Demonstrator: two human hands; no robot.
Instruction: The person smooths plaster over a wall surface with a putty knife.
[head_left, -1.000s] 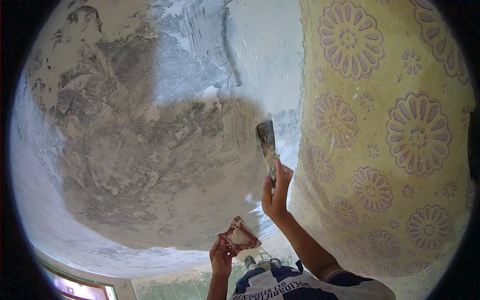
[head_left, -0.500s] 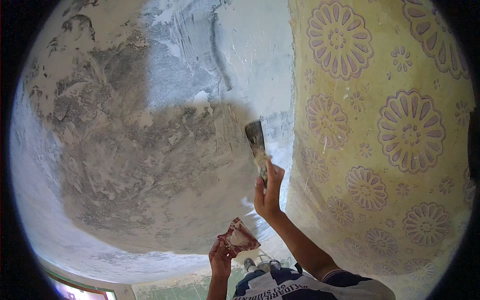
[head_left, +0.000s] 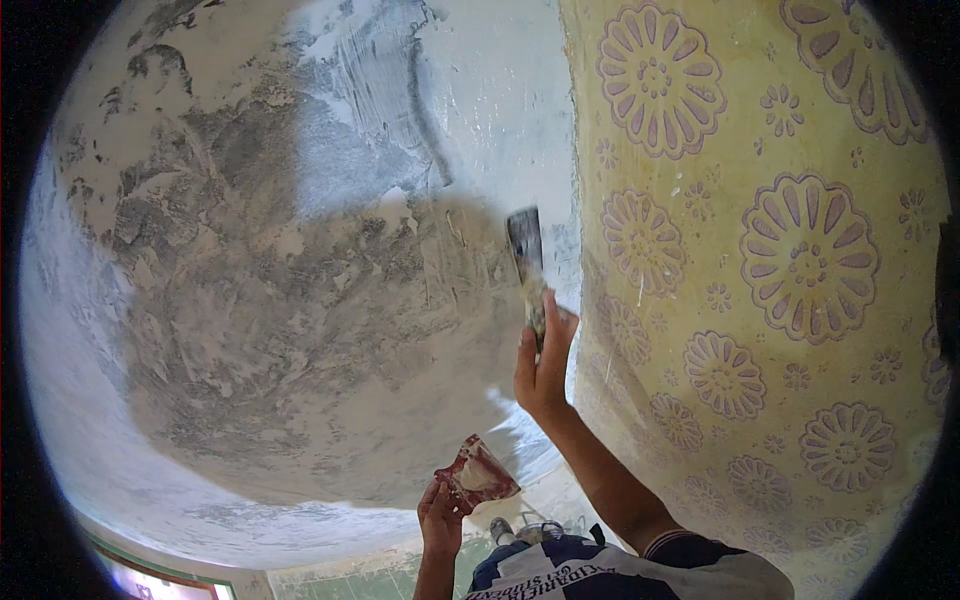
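The view is a round fisheye disc with a black surround at every corner, and straight lines bow strongly toward the rim. Daylight is soft and fairly bright, strongest on the pale upper part of the plastered wall [head_left: 480,90], which looks slightly washed out. A broad grey shadow with a curved, soft edge darkens the middle and lower part of that wall. The yellow patterned wall [head_left: 760,250] is evenly lit, without glare. The centre is reasonably sharp; detail smears toward the rim, and a blue fringe runs along the lower left edge. The scraper blade [head_left: 525,250] looks dark and slightly blurred. A bright overexposed patch sits at the bottom left.
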